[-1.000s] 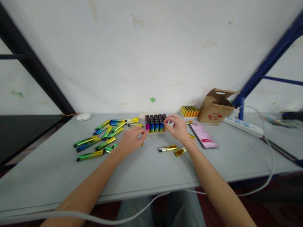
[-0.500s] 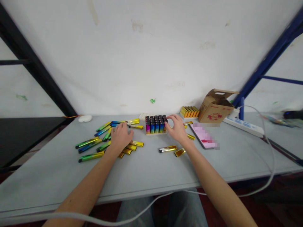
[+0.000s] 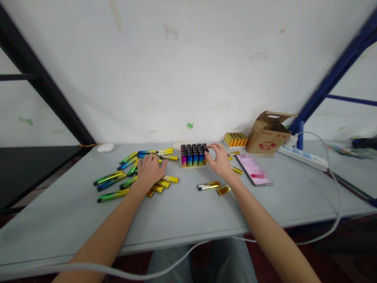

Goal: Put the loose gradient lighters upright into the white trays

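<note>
A block of upright lighters (image 3: 193, 155) with black tops and pink, blue and orange bodies stands in a low white tray near the wall. My right hand (image 3: 219, 160) is at its right end, thumb and fingers closed round a lighter at the corner. Over the left pile of green, blue and yellow lighters (image 3: 109, 177) rests my left hand (image 3: 151, 169), fingers spread and palm down; what lies under it is hidden. A gold and white lighter (image 3: 209, 185) and a gold one (image 3: 224, 190) lie in front of the block.
At the back right are a tray of yellow batteries or lighters (image 3: 236, 139), an open cardboard box (image 3: 268, 135) and a white power strip (image 3: 306, 158). A phone (image 3: 253, 169) lies right of my right hand. A white case (image 3: 105, 147) sits back left; a white cable crosses the front.
</note>
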`<state>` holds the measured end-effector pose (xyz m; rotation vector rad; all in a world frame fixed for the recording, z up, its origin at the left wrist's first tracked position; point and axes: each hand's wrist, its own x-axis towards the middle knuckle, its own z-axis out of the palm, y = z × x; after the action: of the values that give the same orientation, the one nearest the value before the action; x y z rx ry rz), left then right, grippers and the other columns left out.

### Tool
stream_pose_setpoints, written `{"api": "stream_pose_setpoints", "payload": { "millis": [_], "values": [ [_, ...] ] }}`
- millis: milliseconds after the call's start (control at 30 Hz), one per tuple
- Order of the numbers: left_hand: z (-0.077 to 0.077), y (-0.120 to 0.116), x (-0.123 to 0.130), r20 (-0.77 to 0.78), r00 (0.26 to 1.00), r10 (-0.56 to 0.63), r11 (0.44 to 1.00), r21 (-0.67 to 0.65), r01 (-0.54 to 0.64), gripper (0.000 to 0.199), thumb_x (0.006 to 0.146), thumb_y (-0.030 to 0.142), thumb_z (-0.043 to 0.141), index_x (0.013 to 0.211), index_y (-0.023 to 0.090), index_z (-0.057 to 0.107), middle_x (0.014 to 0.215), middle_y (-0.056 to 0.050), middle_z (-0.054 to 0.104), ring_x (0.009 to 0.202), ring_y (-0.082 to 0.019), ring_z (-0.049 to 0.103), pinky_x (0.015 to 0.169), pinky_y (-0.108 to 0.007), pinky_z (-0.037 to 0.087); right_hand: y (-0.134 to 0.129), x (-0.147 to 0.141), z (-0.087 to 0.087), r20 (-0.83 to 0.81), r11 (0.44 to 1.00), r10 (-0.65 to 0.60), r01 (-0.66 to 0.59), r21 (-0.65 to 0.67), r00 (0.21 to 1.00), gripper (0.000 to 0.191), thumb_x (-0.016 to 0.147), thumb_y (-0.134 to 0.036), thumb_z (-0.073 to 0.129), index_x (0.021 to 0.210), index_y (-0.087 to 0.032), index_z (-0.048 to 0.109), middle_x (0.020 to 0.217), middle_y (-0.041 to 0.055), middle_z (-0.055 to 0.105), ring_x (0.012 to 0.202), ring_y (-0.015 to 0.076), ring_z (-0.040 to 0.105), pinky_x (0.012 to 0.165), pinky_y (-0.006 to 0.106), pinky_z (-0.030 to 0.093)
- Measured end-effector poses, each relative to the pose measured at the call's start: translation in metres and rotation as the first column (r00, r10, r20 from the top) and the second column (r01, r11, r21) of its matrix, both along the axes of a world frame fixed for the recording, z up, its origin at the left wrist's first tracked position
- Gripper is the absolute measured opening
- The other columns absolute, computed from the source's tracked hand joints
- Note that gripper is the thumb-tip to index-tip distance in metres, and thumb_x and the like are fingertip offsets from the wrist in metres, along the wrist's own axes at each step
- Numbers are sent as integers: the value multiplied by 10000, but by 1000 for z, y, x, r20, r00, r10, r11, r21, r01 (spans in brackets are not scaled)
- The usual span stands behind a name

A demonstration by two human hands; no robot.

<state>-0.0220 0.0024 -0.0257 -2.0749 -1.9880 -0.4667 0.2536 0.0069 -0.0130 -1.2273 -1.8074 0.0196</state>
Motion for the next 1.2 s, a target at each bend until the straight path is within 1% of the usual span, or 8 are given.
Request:
{"api": "stream_pose_setpoints", "payload": {
  "millis": [100,233,333,533,767,900,1100,1200],
  "values": [
    [5,-1,0,-1,1000,-13,1000,-24,13,429,958,379,329,961,144,688,1130,-186,681,1101,-349,595,991,-558,386,0,0,0,-9,1000,8,-8,3,1000,255,868,-299,527,1054,-169,643,1098,141,616,1084,289,553,1013,457,408],
    [10,3,-5,1,1000,-28,999,-38,28,399,921,174,323,1123,133,664,1093,-159,715,1024,-320,646,986,-523,394,1,0,0,-17,1000,5,-4,9,1000,239,865,-297,529,1040,-180,641,1088,129,618,1069,280,558,1002,456,418],
    [8,10,-15,0,998,-57,996,-62,57,452,856,79,349,1195,138,642,1213,-141,678,1128,-286,612,1021,-453,383,1,0,0,-14,1000,0,0,8,1000,249,866,-297,527,1042,-163,641,1090,131,618,1069,273,558,999,445,423],
    [1,22,-34,32,999,-37,993,-114,41,410,890,160,361,1140,184,686,1195,-125,681,1115,-290,618,1045,-482,377,1,0,0,-15,1000,8,-8,22,1000,236,862,-283,537,1038,-166,642,1093,131,617,1068,272,559,1003,448,423],
    [-3,33,-43,28,1000,15,992,-126,-12,424,890,243,383,1201,177,664,1176,-137,679,1107,-288,610,954,-418,465,0,-2,2,-35,1000,13,-12,22,999,223,855,-277,547,1032,-179,640,1086,122,614,1063,269,556,996,450,427],
    [-3,36,-46,22,1000,-23,992,-127,25,393,875,255,411,1118,196,715,1132,-133,685,1083,-300,610,920,-412,476,-2,-3,2,-43,1000,22,-22,9,999,224,857,-263,545,1039,-173,638,1090,122,616,1062,266,557,994,440,429],
    [-2,35,-48,115,991,-66,989,-128,81,324,877,276,460,1046,199,725,1095,-132,713,1068,-330,621,956,-491,427,-1,-4,0,-43,1000,27,-27,1,999,220,856,-262,550,1038,-176,639,1094,121,614,1071,265,556,1001,443,425],
    [-1,32,-45,147,984,-101,994,-37,107,304,884,273,450,1019,204,714,1089,-121,724,1065,-340,625,1010,-560,360,0,-4,0,-57,999,22,-20,26,998,209,856,-262,548,1026,-180,638,1086,119,615,1065,263,560,999,445,427]
  ]
}}
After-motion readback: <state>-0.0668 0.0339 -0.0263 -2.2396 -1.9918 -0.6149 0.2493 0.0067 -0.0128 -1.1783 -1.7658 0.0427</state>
